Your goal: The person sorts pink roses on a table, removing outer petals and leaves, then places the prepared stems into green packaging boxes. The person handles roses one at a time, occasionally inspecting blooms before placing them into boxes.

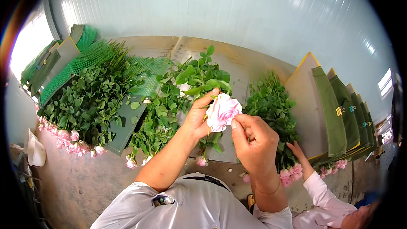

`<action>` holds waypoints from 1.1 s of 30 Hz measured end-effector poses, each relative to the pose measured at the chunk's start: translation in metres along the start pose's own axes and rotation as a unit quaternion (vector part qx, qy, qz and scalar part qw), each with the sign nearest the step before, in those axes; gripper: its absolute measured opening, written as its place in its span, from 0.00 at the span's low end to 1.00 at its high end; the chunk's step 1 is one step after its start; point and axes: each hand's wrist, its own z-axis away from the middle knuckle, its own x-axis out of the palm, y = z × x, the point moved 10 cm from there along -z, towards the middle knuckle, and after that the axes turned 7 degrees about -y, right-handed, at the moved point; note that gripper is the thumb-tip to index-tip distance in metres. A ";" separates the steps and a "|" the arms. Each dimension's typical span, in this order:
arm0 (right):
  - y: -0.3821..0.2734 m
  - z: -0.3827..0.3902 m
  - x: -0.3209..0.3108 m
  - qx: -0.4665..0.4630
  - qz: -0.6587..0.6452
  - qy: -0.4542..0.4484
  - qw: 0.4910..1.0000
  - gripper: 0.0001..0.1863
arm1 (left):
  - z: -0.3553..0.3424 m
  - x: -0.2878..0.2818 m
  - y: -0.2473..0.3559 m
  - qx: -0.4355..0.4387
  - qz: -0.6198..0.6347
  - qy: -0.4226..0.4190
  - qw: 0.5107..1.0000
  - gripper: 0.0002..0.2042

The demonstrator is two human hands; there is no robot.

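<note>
A pale pink rose (223, 112) with an open bloom is held up at the middle of the view. My left hand (199, 116) is closed around it just under and behind the bloom, where the stem is mostly hidden. Thumb and forefinger of my right hand (256, 138) pinch at the bloom's right edge, on its outer petals; the other fingers are curled in. Green leaves (205, 76) rise just beyond my left hand. Below the rose, a smaller pink rose (202, 160) hangs over the table's near edge.
Leafy roses (91, 97) lie heaped on green mesh (148, 74) at the left, and more rose stems (271, 110) lie at the right. Grey boards with green cloth flaps (333, 106) stand at far right. Another person's hand (298, 150) reaches toward the right-hand roses. A wall rises behind the table (231, 146).
</note>
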 end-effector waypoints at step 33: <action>-0.013 0.045 0.107 0.073 -0.040 -0.316 0.945 0.06 | 0.010 -0.018 0.036 -0.010 0.058 0.002 0.998 0.07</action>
